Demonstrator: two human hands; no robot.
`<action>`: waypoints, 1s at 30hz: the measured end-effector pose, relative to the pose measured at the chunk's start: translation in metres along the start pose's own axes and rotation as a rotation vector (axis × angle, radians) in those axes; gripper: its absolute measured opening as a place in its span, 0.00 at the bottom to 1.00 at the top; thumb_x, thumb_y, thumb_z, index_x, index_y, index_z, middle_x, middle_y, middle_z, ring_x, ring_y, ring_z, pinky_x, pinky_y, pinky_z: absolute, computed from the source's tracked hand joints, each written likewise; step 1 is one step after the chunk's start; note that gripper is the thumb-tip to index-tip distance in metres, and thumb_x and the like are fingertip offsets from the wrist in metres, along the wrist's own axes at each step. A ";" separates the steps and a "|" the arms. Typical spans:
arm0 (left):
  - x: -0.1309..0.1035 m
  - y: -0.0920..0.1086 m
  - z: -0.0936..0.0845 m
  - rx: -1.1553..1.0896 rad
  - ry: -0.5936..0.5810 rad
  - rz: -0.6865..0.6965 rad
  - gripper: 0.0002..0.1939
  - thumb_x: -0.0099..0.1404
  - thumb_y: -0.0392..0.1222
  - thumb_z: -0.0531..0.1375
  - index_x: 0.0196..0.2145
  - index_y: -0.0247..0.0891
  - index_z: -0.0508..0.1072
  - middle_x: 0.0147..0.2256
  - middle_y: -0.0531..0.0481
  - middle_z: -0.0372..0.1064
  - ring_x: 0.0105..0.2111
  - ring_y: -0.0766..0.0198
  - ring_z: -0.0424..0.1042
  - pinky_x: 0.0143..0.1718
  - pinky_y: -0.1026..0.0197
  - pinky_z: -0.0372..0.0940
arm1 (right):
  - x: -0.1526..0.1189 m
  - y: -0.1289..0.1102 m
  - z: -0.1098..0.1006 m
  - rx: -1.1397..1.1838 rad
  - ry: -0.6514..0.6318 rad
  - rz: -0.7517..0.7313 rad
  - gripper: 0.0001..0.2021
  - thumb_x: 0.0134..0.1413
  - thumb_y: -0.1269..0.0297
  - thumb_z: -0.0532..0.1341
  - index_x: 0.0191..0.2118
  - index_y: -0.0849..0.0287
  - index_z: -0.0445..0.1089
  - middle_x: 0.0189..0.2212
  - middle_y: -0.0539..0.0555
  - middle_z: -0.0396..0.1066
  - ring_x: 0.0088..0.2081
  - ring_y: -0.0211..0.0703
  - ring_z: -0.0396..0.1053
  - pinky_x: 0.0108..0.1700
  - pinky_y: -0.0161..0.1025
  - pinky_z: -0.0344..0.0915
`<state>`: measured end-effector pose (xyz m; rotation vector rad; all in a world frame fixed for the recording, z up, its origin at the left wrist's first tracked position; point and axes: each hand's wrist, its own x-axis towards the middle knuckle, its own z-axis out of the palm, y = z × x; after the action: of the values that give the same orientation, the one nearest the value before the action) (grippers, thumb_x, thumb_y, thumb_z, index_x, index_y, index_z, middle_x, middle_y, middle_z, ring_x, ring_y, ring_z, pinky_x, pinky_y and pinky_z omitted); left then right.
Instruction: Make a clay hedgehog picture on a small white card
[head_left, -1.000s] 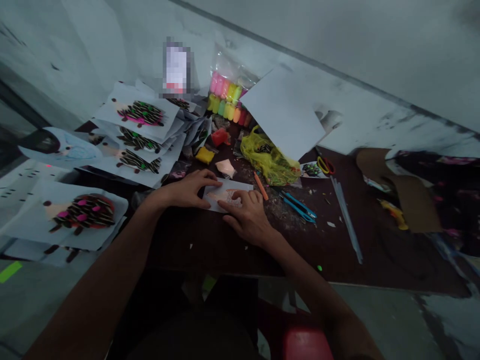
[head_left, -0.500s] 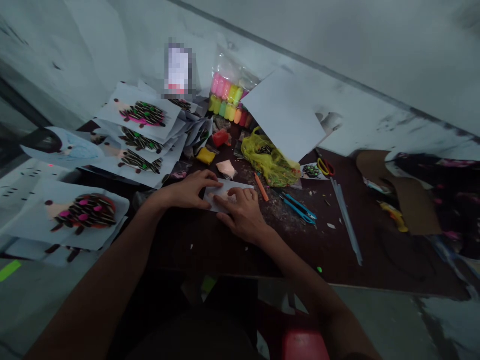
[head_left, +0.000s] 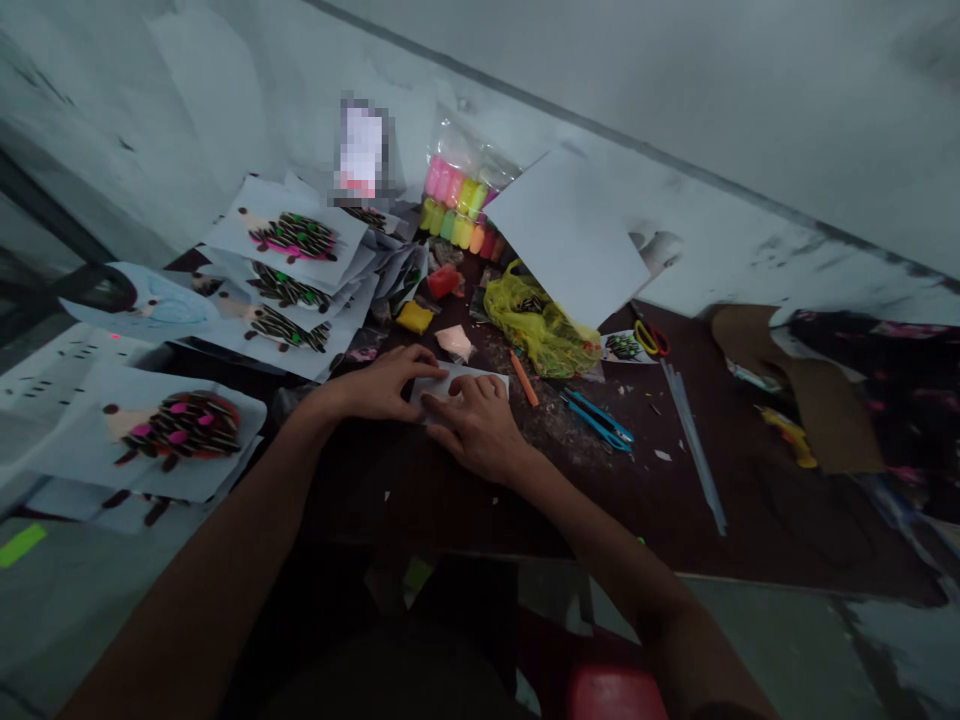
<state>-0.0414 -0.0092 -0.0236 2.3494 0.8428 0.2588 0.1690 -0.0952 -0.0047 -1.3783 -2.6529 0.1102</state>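
Note:
A small white paper card (head_left: 480,379) lies on the dark brown table (head_left: 675,500), mostly covered by both hands. My left hand (head_left: 379,385) rests flat on the card's left end, fingers spread, pinning it down. My right hand (head_left: 472,425) lies over the card's middle and right, fingertips pressing on it. What is on the card is hidden under the fingers. Lumps of clay sit just behind: a peach piece (head_left: 454,342), a yellow piece (head_left: 414,317) and a red piece (head_left: 442,281).
Paper sheets with clay hedgehog figures (head_left: 292,240) pile up at left, one more (head_left: 176,425) nearer. Behind are a bag of coloured clay (head_left: 457,200), a yellow plastic bag (head_left: 540,325), a white sheet (head_left: 570,235), an orange stick (head_left: 523,377), blue snips (head_left: 596,418) and cardboard (head_left: 810,385).
My right hand has slid left across the card, covering more of it and closing up to the left hand. The left hand has stayed in place.

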 end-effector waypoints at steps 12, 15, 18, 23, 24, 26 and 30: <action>0.001 -0.004 0.001 -0.018 0.009 0.027 0.30 0.57 0.45 0.65 0.57 0.43 0.72 0.56 0.43 0.62 0.59 0.47 0.61 0.62 0.47 0.57 | 0.014 -0.001 -0.001 -0.051 0.016 -0.018 0.21 0.68 0.47 0.54 0.53 0.55 0.74 0.50 0.61 0.66 0.51 0.54 0.59 0.55 0.53 0.52; 0.001 -0.004 0.001 -0.018 0.012 0.032 0.28 0.56 0.44 0.65 0.56 0.43 0.72 0.56 0.43 0.62 0.59 0.48 0.62 0.62 0.47 0.57 | 0.016 -0.002 0.001 -0.109 0.025 -0.043 0.20 0.67 0.48 0.55 0.52 0.55 0.74 0.52 0.62 0.67 0.51 0.54 0.59 0.58 0.55 0.50; 0.001 -0.002 0.001 -0.010 0.021 0.020 0.28 0.56 0.44 0.64 0.56 0.43 0.72 0.56 0.45 0.63 0.58 0.48 0.62 0.62 0.47 0.57 | 0.015 -0.003 0.003 -0.115 0.031 -0.048 0.19 0.67 0.49 0.56 0.53 0.55 0.73 0.53 0.61 0.67 0.52 0.54 0.60 0.58 0.55 0.51; 0.000 0.000 0.000 -0.006 0.003 0.014 0.29 0.56 0.41 0.62 0.57 0.42 0.72 0.57 0.44 0.62 0.59 0.49 0.62 0.63 0.49 0.56 | 0.010 -0.005 0.004 -0.097 0.037 -0.042 0.20 0.67 0.51 0.56 0.58 0.53 0.70 0.59 0.62 0.64 0.52 0.54 0.61 0.58 0.56 0.52; 0.000 0.000 0.000 -0.005 0.001 0.009 0.29 0.56 0.41 0.62 0.57 0.41 0.72 0.57 0.44 0.61 0.59 0.49 0.62 0.63 0.49 0.56 | 0.010 -0.005 0.004 -0.099 0.034 -0.044 0.19 0.68 0.51 0.56 0.58 0.53 0.70 0.59 0.62 0.64 0.52 0.54 0.61 0.58 0.56 0.51; 0.000 0.000 0.000 -0.002 -0.001 -0.001 0.30 0.56 0.42 0.62 0.57 0.41 0.72 0.57 0.43 0.61 0.59 0.49 0.61 0.63 0.50 0.56 | 0.008 -0.006 0.004 -0.097 0.032 -0.048 0.19 0.68 0.51 0.55 0.58 0.53 0.70 0.58 0.62 0.64 0.52 0.54 0.61 0.58 0.55 0.52; 0.000 -0.002 0.000 -0.011 -0.006 0.002 0.32 0.57 0.44 0.64 0.59 0.42 0.71 0.58 0.43 0.61 0.60 0.49 0.61 0.63 0.50 0.55 | -0.002 -0.001 0.001 -0.084 0.039 -0.019 0.22 0.67 0.49 0.56 0.61 0.52 0.69 0.51 0.62 0.67 0.49 0.53 0.61 0.56 0.54 0.53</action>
<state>-0.0421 -0.0079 -0.0244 2.3400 0.8342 0.2570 0.1687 -0.0971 -0.0060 -1.3640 -2.6666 -0.0299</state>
